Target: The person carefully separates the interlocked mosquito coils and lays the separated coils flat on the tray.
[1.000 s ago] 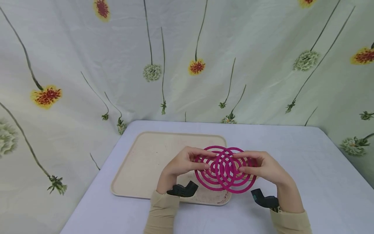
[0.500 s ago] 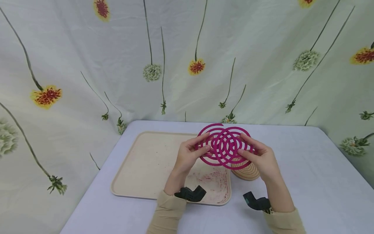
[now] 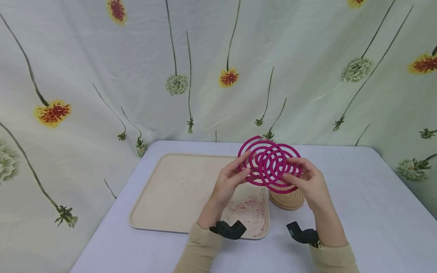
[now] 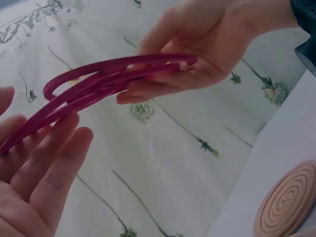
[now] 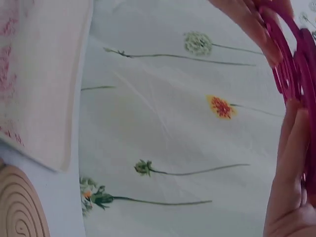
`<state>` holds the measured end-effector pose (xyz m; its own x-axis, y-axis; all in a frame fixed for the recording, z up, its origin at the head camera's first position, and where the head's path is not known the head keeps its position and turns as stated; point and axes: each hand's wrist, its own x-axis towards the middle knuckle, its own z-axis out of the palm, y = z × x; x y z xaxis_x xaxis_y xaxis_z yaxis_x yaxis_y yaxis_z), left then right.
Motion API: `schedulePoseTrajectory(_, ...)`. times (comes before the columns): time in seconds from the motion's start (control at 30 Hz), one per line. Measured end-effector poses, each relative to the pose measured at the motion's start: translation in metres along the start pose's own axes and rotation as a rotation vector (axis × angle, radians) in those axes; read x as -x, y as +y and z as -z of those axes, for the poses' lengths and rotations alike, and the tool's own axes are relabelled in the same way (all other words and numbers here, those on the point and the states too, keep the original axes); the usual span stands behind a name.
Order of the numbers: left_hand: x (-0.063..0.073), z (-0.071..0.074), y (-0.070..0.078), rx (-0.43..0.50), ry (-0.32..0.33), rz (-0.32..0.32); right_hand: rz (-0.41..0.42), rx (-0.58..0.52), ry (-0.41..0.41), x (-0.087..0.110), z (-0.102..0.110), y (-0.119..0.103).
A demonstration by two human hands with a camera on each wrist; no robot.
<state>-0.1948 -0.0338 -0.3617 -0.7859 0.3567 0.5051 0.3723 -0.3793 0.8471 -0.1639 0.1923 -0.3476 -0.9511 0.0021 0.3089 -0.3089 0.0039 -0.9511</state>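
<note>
A magenta openwork piece of overlapping spiral rings (image 3: 283,192) is held up between both hands, above the tray's right side. My left hand (image 3: 224,185) pinches its left edge between thumb and fingers. On the opposite edge, my right hand (image 3: 315,186) does the same. The left wrist view shows the piece (image 4: 123,60) almost edge-on, as thin stacked bands that lie apart in places. Under it, a round wooden disc (image 3: 288,202) with spiral grooves lies on the table, its far part hidden by the rings.
A beige tray (image 3: 177,193) lies on the white-covered table (image 3: 355,197), with reddish smudges at its near right corner. The disc sits just right of this tray. A flower-printed cloth (image 3: 307,76) hangs behind the table.
Both hands have lifted the magenta piece up and away from me, then slightly right, and it has tilted. The wooden disc beneath, mostly covered before, now shows.
</note>
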Motion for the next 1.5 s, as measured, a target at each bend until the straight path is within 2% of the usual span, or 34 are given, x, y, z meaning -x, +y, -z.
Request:
schedulePoseTrajectory(0.1,0.002,0.01,0.004,-0.066,-0.064,0.035,0.031,0.025,-0.2,0.0,0.016,0.0)
schedulePoseTrajectory(0.2,0.003,0.019,0.008,-0.134,-0.153,0.063,0.048,0.06,-0.366,0.001,0.028,0.002)
schedulePoseTrajectory(0.3,0.005,0.027,0.012,-0.186,-0.27,0.114,0.058,0.104,-0.469,0.001,0.034,0.004)
schedulePoseTrajectory(0.4,0.006,0.03,0.014,-0.211,-0.377,0.161,0.046,0.146,-0.513,0.0,0.033,0.006)
schedulePoseTrajectory(0.5,0.007,0.031,0.014,-0.237,-0.401,0.168,0.034,0.184,-0.474,0.0,0.026,0.005)
schedulePoseTrajectory(0.57,0.007,0.03,0.014,-0.243,-0.357,0.152,0.018,0.188,-0.4,0.001,0.019,0.004)
schedulePoseTrajectory(0.63,0.006,0.029,0.013,-0.247,-0.266,0.127,0.001,0.168,-0.293,0.001,0.012,0.003)
schedulePoseTrajectory(0.73,0.004,0.024,0.011,-0.201,-0.092,0.089,-0.019,0.107,-0.113,0.0,0.002,0.003)
schedulePoseTrajectory(0.83,0.001,0.017,0.007,-0.133,0.073,0.037,0.032,0.025,0.038,-0.004,-0.005,0.015)
schedulePoseTrajectory(0.93,-0.001,0.008,0.002,-0.07,0.193,-0.021,0.154,-0.029,0.114,-0.016,0.001,0.054)
schedulePoseTrajectory(1.0,-0.002,0.003,-0.001,-0.041,0.239,-0.049,0.236,-0.053,0.122,-0.024,0.007,0.082)
schedulePoseTrajectory(1.03,-0.002,0.001,-0.002,-0.026,0.251,-0.054,0.25,-0.087,0.119,-0.025,0.008,0.085)
schedulePoseTrajectory(1.13,-0.002,-0.001,-0.003,0.016,0.235,-0.036,0.239,-0.123,0.134,-0.025,0.007,0.083)
schedulePoseTrajectory(1.23,-0.001,0.004,-0.001,0.062,0.139,0.009,0.162,-0.131,0.131,-0.015,0.0,0.052)
schedulePoseTrajectory(1.27,-0.001,0.007,0.0,0.07,0.103,0.023,0.141,-0.097,0.119,-0.014,-0.001,0.047)
schedulePoseTrajectory(1.4,0.001,0.023,0.006,0.033,-0.023,0.084,0.057,0.001,-0.001,-0.003,-0.001,0.011)
schedulePoseTrajectory(1.5,0.003,0.033,0.01,-0.054,-0.115,0.134,0.048,0.049,-0.108,0.0,0.003,0.001)
